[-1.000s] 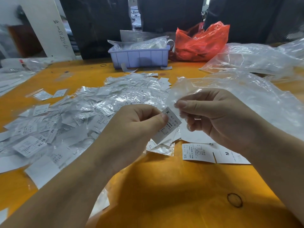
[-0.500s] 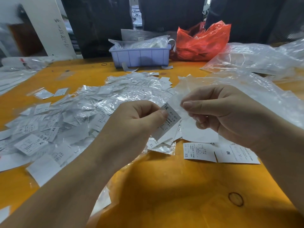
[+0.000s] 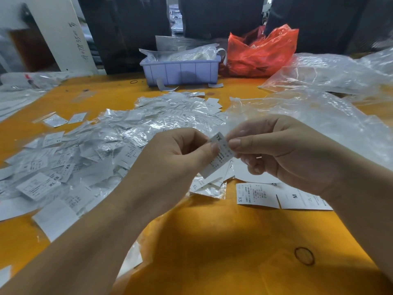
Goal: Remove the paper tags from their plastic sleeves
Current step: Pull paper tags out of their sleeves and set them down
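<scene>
the xl tag [image 3: 219, 155] is held above the table [image 3: 212, 241], in front of the tag pile [image 3: 102, 145]. the left hand [image 3: 170, 167] pinches its left edge between thumb and forefinger; the right hand [image 3: 282, 154] pinches its top corner. bare xs [image 3: 256, 195] and m [image 3: 302, 200] tags lie flat below the right hand.

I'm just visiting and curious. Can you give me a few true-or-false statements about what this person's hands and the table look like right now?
1. Both hands pinch one tag marked XL. True.
2. The tub at the back is red. False: it is pale blue; the bag beside it is red.
3. Loose tags marked XS and M lie under the right hand. True.
4. The heap of sleeved tags lies by the right arm. False: it lies beside the left hand.
</scene>
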